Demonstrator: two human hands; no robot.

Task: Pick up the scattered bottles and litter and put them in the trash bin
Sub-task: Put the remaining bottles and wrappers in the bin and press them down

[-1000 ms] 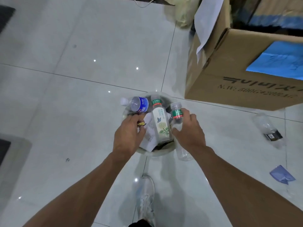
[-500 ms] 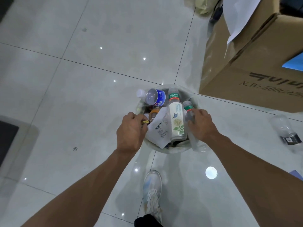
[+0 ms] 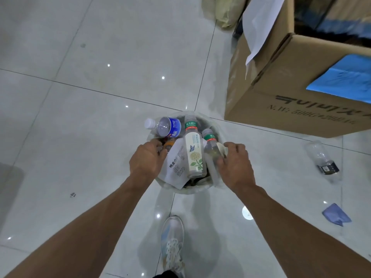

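A round trash bin lined with a clear bag stands on the tiled floor, packed full. On top lie a blue-labelled water bottle, a white tea bottle, a white printed wrapper and a clear green-labelled bottle. My left hand is curled over the bin's left rim. At the right rim my right hand is closed on the clear green-labelled bottle. To the right, an empty clear bottle and a blue scrap of litter lie on the floor.
A large open cardboard box stands close behind the bin on the right, with white paper hanging over its edge. A yellowish bag sits at the top. My shoe is just in front of the bin.
My right hand has pushed the clear green-labelled bottle further into the bin; its base hung outside the rim before. My left hand stays at the left rim.
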